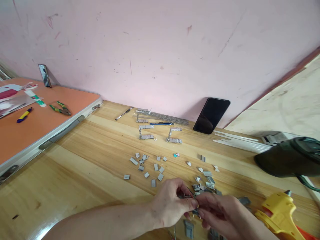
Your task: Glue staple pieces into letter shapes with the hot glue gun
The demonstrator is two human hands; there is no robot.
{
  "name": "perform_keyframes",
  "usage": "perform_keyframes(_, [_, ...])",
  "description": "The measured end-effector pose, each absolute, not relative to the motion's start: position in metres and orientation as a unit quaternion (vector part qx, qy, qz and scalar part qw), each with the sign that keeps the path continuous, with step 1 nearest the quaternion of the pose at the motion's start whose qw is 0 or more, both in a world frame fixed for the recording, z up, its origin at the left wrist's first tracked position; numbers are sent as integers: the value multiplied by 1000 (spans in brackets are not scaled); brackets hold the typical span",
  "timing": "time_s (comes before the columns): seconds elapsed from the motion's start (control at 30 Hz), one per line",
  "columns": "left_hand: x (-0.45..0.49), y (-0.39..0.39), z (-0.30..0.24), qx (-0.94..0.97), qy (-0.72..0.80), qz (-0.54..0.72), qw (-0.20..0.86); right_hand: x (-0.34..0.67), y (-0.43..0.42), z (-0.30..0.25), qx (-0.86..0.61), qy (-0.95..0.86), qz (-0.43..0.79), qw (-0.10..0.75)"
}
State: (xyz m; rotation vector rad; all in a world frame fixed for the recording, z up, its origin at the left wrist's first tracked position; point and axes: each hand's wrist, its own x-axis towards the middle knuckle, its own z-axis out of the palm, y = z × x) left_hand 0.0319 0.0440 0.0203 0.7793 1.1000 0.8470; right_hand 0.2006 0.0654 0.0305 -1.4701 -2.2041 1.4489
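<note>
My left hand (pixel 172 201) and my right hand (pixel 220 210) meet low in the picture, fingertips almost touching. Between the fingers of the left hand shows part of a small grey piece (pixel 185 196); its shape is mostly hidden. Thumb and fingers of my right hand pinch at the same spot, and what they hold cannot be made out. Loose small grey rectangular pieces (pixel 160 176) lie scattered beyond the left hand. More grey pieces (pixel 210 180) are heaped past the right hand, and a grey piece (pixel 189 229) lies below.
Bracket-shaped grey assemblies (pixel 147 136) stand near thin metal rods (pixel 167 117), a blue craft knife (pixel 161 123) and a pen (pixel 124 113). A phone (pixel 212 115) leans on the wall. At right are a yellow glue gun (pixel 277 208), a dark mug (pixel 287 156) and white sticks (pixel 240 141). Pliers (pixel 61 108) lie left.
</note>
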Motion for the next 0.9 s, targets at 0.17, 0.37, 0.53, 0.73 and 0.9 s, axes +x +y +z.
perform_keyframes(0.17, [30, 43, 19, 364, 505, 391, 678, 193, 60, 45, -485, -802, 342, 70])
perform_keyframes(0.37, [28, 43, 21, 362, 467, 387, 708, 185, 55, 67, -500, -792, 348, 51])
perform_keyframes(0.53, [25, 40, 28, 372, 434, 372, 732, 192, 60, 73, -517, -763, 384, 63])
perform_keyframes(0.73, [22, 40, 32, 391, 439, 376, 717, 206, 60, 73, -521, -687, 492, 120])
perform_keyframes(0.9, [24, 40, 24, 405, 457, 378, 696, 189, 54, 69, -516, -659, 535, 111])
